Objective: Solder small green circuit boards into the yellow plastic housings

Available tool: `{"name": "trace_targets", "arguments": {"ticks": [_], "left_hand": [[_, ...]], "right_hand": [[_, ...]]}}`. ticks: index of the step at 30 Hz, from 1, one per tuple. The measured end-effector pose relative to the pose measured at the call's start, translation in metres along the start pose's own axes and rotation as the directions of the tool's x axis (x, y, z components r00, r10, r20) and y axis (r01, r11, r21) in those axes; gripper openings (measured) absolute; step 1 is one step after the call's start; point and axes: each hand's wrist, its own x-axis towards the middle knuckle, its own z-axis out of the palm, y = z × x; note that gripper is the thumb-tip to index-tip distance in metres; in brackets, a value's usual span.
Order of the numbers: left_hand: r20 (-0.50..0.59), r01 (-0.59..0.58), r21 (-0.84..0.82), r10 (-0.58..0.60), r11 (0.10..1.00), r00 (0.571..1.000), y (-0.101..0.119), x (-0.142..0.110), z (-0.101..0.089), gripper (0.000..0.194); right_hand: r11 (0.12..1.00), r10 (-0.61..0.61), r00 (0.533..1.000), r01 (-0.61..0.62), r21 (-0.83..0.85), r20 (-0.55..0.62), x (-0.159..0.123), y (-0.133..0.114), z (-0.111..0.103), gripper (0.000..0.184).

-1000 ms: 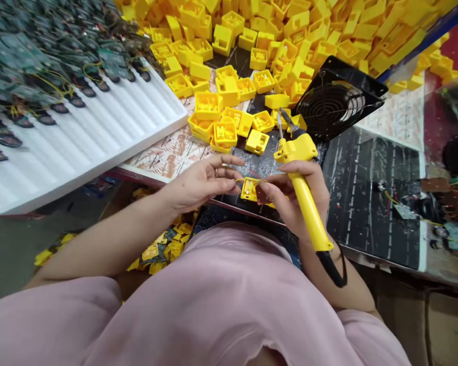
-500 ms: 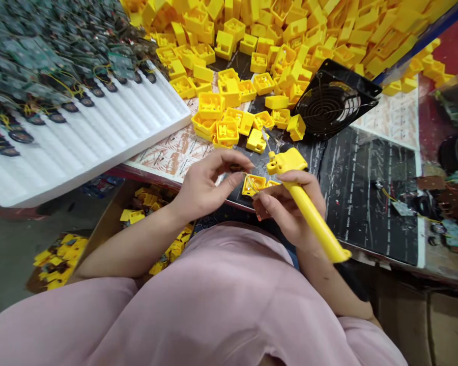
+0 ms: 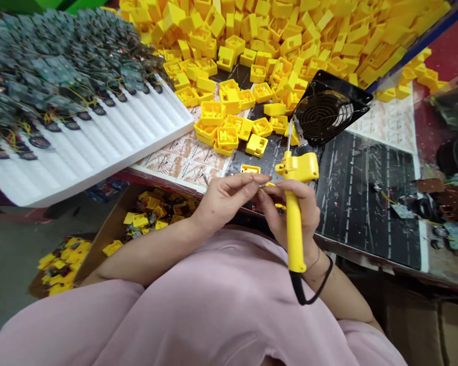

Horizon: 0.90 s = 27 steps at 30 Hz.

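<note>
My right hand (image 3: 290, 208) grips a yellow soldering iron (image 3: 295, 203), handle pointing toward me, tip up and away near the black fan (image 3: 328, 112). My left hand (image 3: 229, 195) is pinched, its fingertips meeting the right hand's fingers over a small part that I cannot make out. A yellow plastic housing (image 3: 251, 169) lies on the black mat (image 3: 366, 188) just beyond my fingers. The iron's black cord loops by my right wrist.
A large heap of yellow housings (image 3: 290, 35) fills the back of the bench. A white foam tray (image 3: 99, 137) with several circuit boards (image 3: 41, 86) and wires lies at left. A box of yellow parts (image 3: 152, 211) sits below the bench edge. Clutter lies at right.
The soldering iron swung upright, its tip rising toward the fan. My two hands drew together and pinched closer to me, off the yellow housing, which now lies free on the mat.
</note>
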Motion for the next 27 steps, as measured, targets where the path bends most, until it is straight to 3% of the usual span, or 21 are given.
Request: {"name": "trace_targets", "arguments": {"ticks": [3, 5, 7, 9, 11, 13, 15, 17, 20, 22, 24, 27], "left_hand": [[-0.016, 0.143, -0.203, -0.15, 0.969, 0.989, 0.0, 0.005, 0.007, 0.045], [-0.033, 0.189, -0.229, -0.201, 0.955, 0.979, 0.007, 0.009, -0.002, 0.05], [-0.07, 0.189, -0.103, -0.197, 0.976, 0.978, 0.02, 0.013, -0.02, 0.046], [-0.037, 0.14, 0.211, -0.135, 0.967, 0.99, 0.032, 0.016, -0.043, 0.034], [0.061, 0.007, 0.575, -0.051, 0.818, 0.997, 0.038, 0.021, -0.063, 0.022], [0.14, -0.116, 0.784, 0.008, 0.61, 0.99, 0.035, 0.027, -0.074, 0.022], [0.173, -0.169, 0.857, 0.036, 0.488, 0.984, 0.027, 0.033, -0.077, 0.026], [0.196, -0.188, 0.877, 0.027, 0.443, 0.98, 0.018, 0.036, -0.076, 0.028], [0.228, -0.215, 0.871, 0.025, 0.442, 0.973, 0.012, 0.036, -0.073, 0.028], [0.236, -0.22, 0.851, 0.027, 0.478, 0.971, 0.012, 0.034, -0.072, 0.027], [0.242, -0.221, 0.83, 0.026, 0.512, 0.97, 0.013, 0.033, -0.071, 0.025], [0.265, -0.237, 0.816, 0.023, 0.528, 0.964, 0.013, 0.035, -0.068, 0.023]], "right_hand": [[0.992, -0.108, 0.993, 0.11, -0.056, 0.039, 0.0, 0.001, -0.002, 0.041], [0.988, -0.123, 0.989, 0.13, -0.083, 0.084, 0.001, 0.004, -0.01, 0.037], [0.983, -0.109, 0.988, 0.124, -0.136, 0.113, 0.004, 0.012, -0.02, 0.037], [0.969, -0.121, 0.983, 0.147, -0.199, 0.138, 0.009, 0.022, -0.026, 0.04], [0.945, -0.147, 0.971, 0.194, -0.264, 0.189, 0.014, 0.034, -0.023, 0.042], [0.921, -0.137, 0.945, 0.233, -0.314, 0.297, 0.02, 0.045, -0.012, 0.042], [0.906, -0.087, 0.906, 0.245, -0.345, 0.414, 0.024, 0.052, 0.0, 0.041], [0.917, -0.049, 0.854, 0.244, -0.317, 0.518, 0.027, 0.056, 0.006, 0.041], [0.954, -0.114, 0.759, 0.263, -0.142, 0.641, 0.029, 0.055, -0.006, 0.041], [0.963, -0.153, 0.732, 0.262, -0.067, 0.664, 0.03, 0.052, -0.019, 0.042], [0.957, -0.126, 0.769, 0.26, -0.126, 0.627, 0.029, 0.047, -0.027, 0.044], [0.899, -0.045, 0.844, 0.267, -0.347, 0.534, 0.022, 0.042, -0.02, 0.057]]}}
